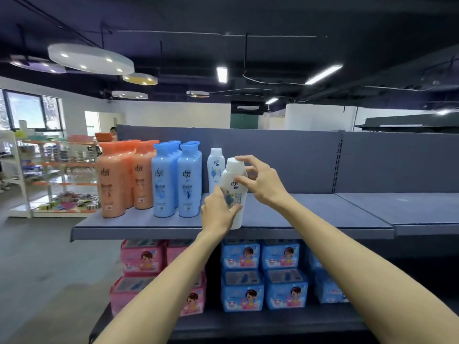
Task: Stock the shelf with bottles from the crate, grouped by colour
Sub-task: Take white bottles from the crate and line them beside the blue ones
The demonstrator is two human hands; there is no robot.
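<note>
A long grey-blue metal shelf (pixel 310 214) with an upright perforated back panel (pixel 285 157) spans the view at chest height; its right half is bare. On its left end stand tall orange plastic bottles (pixel 111 180) in rows running back toward the panel; just beside them, to the right, stand tall blue plastic bottles (pixel 176 180) in two rows of the same kind, so each colour keeps to its own block. Right of the blue block, near the back panel, one smaller white plastic bottle with a blue label (pixel 215 167) stands upright on its own. In front of it, at the shelf's front edge, a second white bottle with a rounded white cap (pixel 234 184) is tilted slightly, its base at or just above the shelf surface; which of the two I cannot tell. The left hand (pixel 218 212) wraps its fingers and thumb round the lower body of this bottle; the right hand (pixel 260 180) hovers at the bottle's shoulder and cap with fingers spread and curved, the fingertips (pixel 238 158) touching or very nearly touching the cap, without a firm hold. Below, on the lower shelf (pixel 248 324), pink soft packs (pixel 141 256) sit to the left and blue soft packs (pixel 263 274) to the right, stacked two high.
</note>
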